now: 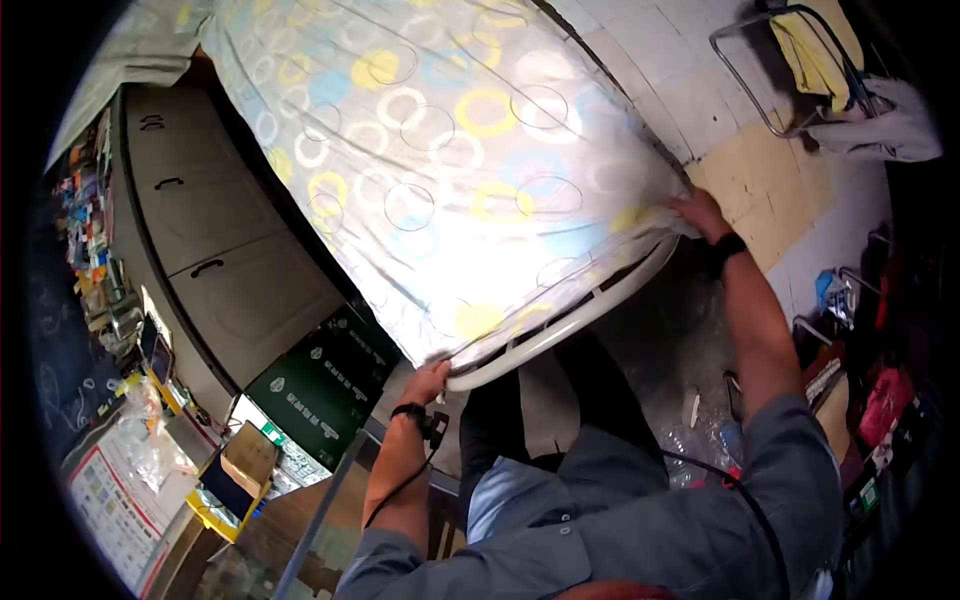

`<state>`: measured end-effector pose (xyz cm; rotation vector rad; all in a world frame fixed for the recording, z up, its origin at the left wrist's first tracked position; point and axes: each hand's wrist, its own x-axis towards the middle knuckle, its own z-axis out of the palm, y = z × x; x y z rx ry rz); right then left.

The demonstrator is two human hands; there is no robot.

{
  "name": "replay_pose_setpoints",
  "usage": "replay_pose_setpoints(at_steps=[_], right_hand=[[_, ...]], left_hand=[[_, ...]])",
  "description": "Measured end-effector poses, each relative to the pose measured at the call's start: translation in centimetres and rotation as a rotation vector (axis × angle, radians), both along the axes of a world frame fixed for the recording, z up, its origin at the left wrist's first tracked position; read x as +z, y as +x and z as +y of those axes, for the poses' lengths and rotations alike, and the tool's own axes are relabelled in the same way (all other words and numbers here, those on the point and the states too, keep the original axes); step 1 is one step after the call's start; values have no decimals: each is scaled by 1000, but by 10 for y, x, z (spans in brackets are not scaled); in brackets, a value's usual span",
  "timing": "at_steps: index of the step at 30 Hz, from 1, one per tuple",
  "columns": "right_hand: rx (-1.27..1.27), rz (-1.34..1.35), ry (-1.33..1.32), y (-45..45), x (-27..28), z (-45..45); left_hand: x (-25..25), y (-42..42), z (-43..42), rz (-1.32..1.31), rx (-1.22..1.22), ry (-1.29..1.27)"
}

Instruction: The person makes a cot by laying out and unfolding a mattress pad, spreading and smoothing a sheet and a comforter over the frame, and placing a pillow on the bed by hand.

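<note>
A bed sheet (430, 180) with yellow, white and blue circles covers a mattress. Its near end meets a curved white metal bed frame (560, 325). My left hand (428, 381) is closed at the near left corner, where sheet and frame meet. At the near right corner, my right hand (700, 212) is closed on the sheet's edge, just above the frame's bend. The fingertips of both hands are partly hidden by cloth.
Left of the bed stands a cabinet (210, 210) with dark handles, beside green boxes (325, 385). A metal chair (770, 70) with cloths is at the upper right. Plastic bottles (685, 450) lie on the floor at the lower right. A cardboard box (248, 455) sits lower left.
</note>
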<state>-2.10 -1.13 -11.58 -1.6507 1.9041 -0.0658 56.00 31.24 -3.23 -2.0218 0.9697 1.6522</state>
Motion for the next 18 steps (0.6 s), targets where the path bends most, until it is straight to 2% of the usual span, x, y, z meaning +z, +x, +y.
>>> replay_pose_setpoints(at_steps=[2,4,5,8,9,10,12,14,15,16,17,18], right_hand=[[-55,225,394,41,21,-22],[-121,297,386,65,27,-32],[-154,339,375,70,35,-36],[203,18,-116,57,21,-32],[266,26,2,42,3,-8],[328,33,109,29,1,6],[45,-234,418,28,40,-16],[5,-231,215,6,42,-1],[-29,-154,173,-1,71,13],[-165,-134,119,-12,90,40],[-150,-166,8,-41,76,75],[-231,-149,95,-49,108,110]], left_hand=[[0,-5,-5,-79,-43,60],[1,-10,-16,-95,-46,114],[7,-10,-16,-100,-141,5],[18,-16,-28,-96,-434,-366],[16,-26,-22,-4,13,-172],[-68,14,31,243,-341,-86],[-34,-2,18,47,62,-85],[30,-10,-20,111,192,-5],[35,-10,-29,157,180,-72],[43,-1,-24,201,166,-133],[53,11,-31,165,-206,-300],[80,2,-37,105,-41,-313]])
